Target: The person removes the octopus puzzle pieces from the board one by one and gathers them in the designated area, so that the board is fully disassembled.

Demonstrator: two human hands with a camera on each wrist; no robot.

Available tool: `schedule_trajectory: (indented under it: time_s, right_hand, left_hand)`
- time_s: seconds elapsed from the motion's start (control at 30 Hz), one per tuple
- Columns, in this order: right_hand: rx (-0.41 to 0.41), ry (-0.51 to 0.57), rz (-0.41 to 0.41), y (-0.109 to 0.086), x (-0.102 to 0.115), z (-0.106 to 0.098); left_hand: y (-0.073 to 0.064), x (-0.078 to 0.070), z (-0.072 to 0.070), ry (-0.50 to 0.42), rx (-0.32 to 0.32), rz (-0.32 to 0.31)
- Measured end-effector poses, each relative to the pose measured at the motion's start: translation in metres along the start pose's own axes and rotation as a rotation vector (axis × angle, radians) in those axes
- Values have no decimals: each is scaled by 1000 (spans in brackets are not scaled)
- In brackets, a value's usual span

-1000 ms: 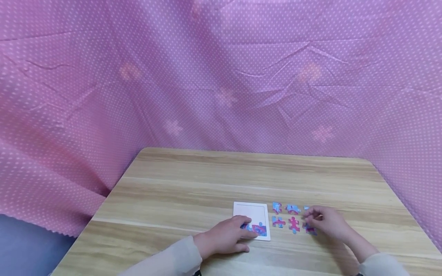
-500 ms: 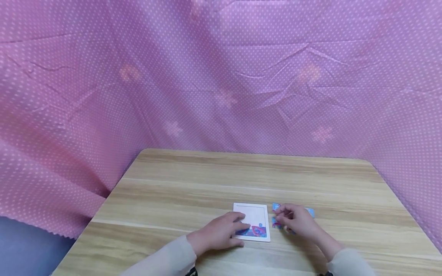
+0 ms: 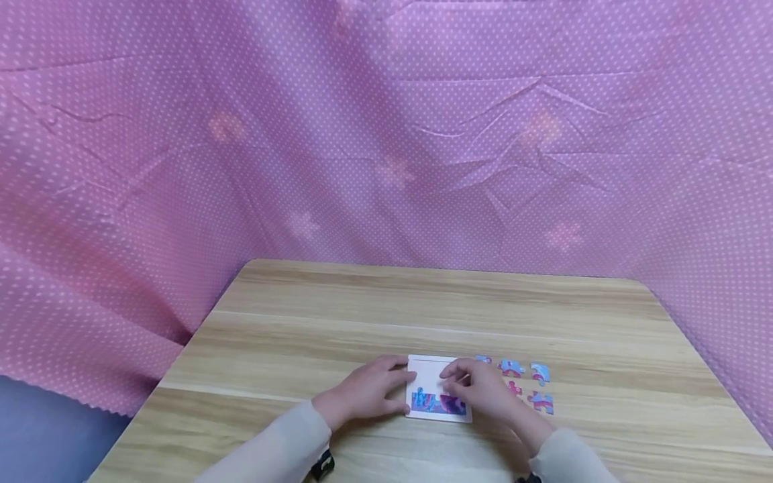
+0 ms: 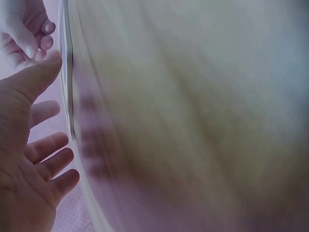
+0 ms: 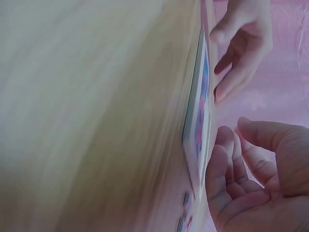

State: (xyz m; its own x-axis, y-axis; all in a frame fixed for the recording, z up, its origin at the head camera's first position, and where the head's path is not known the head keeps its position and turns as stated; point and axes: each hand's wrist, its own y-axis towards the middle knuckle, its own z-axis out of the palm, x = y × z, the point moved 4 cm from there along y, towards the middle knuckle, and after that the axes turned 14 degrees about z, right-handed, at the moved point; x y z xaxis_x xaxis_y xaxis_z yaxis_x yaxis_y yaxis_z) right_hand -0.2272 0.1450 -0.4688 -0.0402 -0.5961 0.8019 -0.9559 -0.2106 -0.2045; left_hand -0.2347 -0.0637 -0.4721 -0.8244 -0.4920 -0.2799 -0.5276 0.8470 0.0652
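- Over the right part of a white, square, flat puzzle tray (image 3: 427, 370), the bare right hand (image 3: 486, 390) is being held; its fingers are curling inward with the thumb close to the forefinger, and whether a piece is being pinched there cannot be told.
- If a piece is being held and its tabs are being lined up badly, a jam or a raised, uneven fit would probably be caused.
- The tray's left edge is apparently being touched by the bare left hand (image 3: 365, 391), its fingers being held apart; should that hold be too light, the tray could be slid over the pale wood-grain counter (image 3: 362, 308) by a push from the right.
- The joined row of blue, purple and pink jigsaw pieces (image 3: 425, 403) could be sprung loose by a sideways press.
- The tray's near side is being filled by that row, a blue knob is jutting from its left part, and the white base, edged by a thin dark line, is showing beyond.
- Beside the tray's right edge, flat, knobbed, blue-and-pink loose pieces (image 3: 512, 367) are lying, some being partly hidden by the right hand; they could be nudged by its wrist.
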Motion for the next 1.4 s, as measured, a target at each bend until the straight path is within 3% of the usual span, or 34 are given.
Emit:
schedule_trajectory:
  time_s: [0.27, 0.47, 1.0, 1.4]
  right_hand:
    - [20, -8, -51, 3, 13, 22]
    - [34, -48, -31, 1, 17, 33]
    - [24, -175, -46, 2, 22, 36]
    - [43, -110, -22, 0, 24, 36]
  left_hand:
    - [1, 7, 0, -5, 2, 0]
    - [1, 7, 3, -6, 8, 13]
    - [1, 5, 1, 8, 1, 19]
    - [2, 5, 1, -3, 5, 0]
